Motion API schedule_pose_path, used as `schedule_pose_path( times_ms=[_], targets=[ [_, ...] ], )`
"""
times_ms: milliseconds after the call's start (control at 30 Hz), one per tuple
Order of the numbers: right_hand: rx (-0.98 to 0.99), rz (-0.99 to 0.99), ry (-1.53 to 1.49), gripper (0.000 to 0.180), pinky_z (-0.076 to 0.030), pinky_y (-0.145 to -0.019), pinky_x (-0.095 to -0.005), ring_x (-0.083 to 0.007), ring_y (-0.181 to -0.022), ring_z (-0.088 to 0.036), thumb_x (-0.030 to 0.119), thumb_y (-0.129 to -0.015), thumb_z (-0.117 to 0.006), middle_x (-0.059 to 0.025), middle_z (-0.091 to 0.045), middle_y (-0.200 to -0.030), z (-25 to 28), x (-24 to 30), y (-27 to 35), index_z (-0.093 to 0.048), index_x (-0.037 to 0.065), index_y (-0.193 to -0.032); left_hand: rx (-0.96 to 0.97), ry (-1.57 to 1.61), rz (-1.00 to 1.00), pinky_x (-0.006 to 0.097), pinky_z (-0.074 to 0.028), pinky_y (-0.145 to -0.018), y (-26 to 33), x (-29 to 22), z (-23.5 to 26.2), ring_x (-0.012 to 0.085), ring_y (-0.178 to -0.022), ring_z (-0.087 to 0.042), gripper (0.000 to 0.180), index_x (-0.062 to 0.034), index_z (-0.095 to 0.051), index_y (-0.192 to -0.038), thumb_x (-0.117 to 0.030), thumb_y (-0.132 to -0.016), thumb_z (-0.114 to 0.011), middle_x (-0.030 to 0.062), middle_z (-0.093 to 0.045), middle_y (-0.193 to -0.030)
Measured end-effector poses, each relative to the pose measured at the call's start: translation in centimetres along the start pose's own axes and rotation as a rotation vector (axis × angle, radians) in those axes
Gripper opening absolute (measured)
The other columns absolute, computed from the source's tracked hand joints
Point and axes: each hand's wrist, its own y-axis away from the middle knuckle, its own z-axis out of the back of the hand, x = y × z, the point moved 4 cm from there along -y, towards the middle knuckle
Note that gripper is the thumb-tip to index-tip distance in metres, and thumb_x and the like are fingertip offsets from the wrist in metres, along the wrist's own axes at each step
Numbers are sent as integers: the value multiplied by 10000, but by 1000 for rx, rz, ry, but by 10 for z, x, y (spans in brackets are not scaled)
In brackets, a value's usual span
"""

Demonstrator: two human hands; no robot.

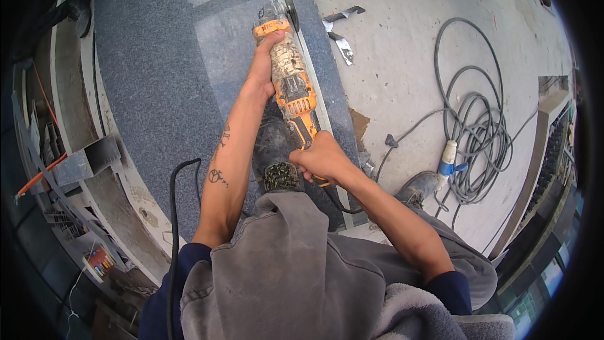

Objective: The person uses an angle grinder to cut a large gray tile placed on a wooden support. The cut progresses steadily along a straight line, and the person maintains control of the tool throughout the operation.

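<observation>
— While both hands are on it, where does the dusty orange-and-black angle grinder [290, 82] sit?

— Over the speckled grey stone slab [157, 56], disc at the edge. The left hand [262, 69] is wrapped around the front body, the right hand [322, 158] closed on the rear handle.

— How would it handle?

— Probably heavy, rigid, dust-slick; the two-point grip suits it.

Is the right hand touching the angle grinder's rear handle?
Touching. The head view shows the right hand wrapped around the rear handle of the orange angle grinder, with no gap; the left hand grips its front body.
</observation>
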Motion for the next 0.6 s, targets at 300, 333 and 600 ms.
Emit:
schedule_pose_path(
  times_ms=[300,333,600],
  targets=[
    [-93,50,108,244,-461,-412,-333,-195,-419,-588,134,-715,-694,-122,-580,-494,-9,-29,33,-593,-66,-618,-9,40,34,352,-615,-547,39,37,-1,249,-662,-697,592,-6,-482,-1221,-432,-835,-624,167,-644,-816],
    [-66,35,106,240,-461,-412,-330,-192,-414,-585,132,-716,-692,-120,-578,-489,-7,-26,29,-594,-61,-612,4,27,15,354,-613,-540,33,32,-1,245,-662,-697,597,12,-482,-1200,-441,-837,-618,161,-644,-800],
    [12,10,36,242,-461,-407,-312,-179,-399,-573,123,-727,-683,-117,-583,-493,1,-5,5,-587,-52,-590,-5,47,15,354,-614,-550,5,8,-3,236,-658,-696,529,27,-510,-1141,-408,-859,-612,153,-637,-781]
  ],
)
